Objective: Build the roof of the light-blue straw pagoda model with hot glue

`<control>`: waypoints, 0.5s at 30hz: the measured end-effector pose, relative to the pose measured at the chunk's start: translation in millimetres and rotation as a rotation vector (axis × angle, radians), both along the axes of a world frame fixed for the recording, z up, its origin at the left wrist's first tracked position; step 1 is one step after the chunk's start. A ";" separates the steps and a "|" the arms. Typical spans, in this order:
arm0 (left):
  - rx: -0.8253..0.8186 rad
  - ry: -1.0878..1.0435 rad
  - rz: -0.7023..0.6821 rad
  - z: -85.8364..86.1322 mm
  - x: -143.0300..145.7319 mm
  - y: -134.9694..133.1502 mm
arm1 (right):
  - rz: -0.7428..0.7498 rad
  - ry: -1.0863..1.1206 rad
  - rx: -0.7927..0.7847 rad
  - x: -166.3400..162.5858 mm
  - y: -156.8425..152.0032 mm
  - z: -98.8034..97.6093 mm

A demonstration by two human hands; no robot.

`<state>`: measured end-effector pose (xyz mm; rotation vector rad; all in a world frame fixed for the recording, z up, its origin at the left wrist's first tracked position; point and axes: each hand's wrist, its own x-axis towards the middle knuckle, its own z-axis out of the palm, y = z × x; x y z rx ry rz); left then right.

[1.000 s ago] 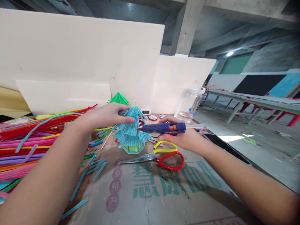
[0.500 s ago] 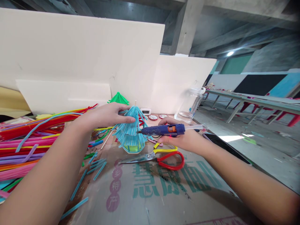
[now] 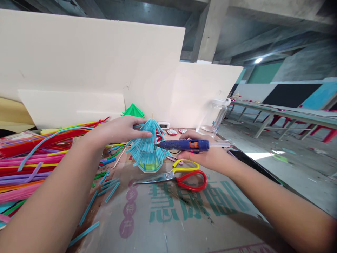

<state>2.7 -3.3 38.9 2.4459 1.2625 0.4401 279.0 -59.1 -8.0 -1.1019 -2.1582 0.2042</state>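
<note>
A small tiered pavilion model (image 3: 147, 151) covered in light-blue pipe cleaners stands upright on the table. My left hand (image 3: 126, 129) grips its upper roof from the left, thumb in front and the other fingers partly hidden behind. In my right hand (image 3: 201, 156) is a blue hot glue gun (image 3: 181, 144) with a clear glue stick out of its back. The nozzle points left and meets the right side of the blue roof; whether it touches I cannot tell. Just in front lie open scissors (image 3: 171, 176) with one yellow and one red handle.
Bundles of coloured pipe cleaners (image 3: 31, 165) cover the left side. Short blue cut pieces (image 3: 88, 209) lie nearer. Behind are a green roof piece (image 3: 133, 110), a small digital clock (image 3: 163, 125) and round tins (image 3: 172, 131). A clear water bottle (image 3: 213, 117) stands right, near a dark tablet-like slab (image 3: 254, 166).
The glue gun has tilted slightly and its nozzle sits a little higher against the roof. My left hand and the pavilion model stay in place.
</note>
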 end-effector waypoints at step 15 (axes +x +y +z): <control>0.008 -0.015 -0.010 -1.4 0.6 0.0 | -0.068 -0.076 0.133 -2.7 -4.9 6.6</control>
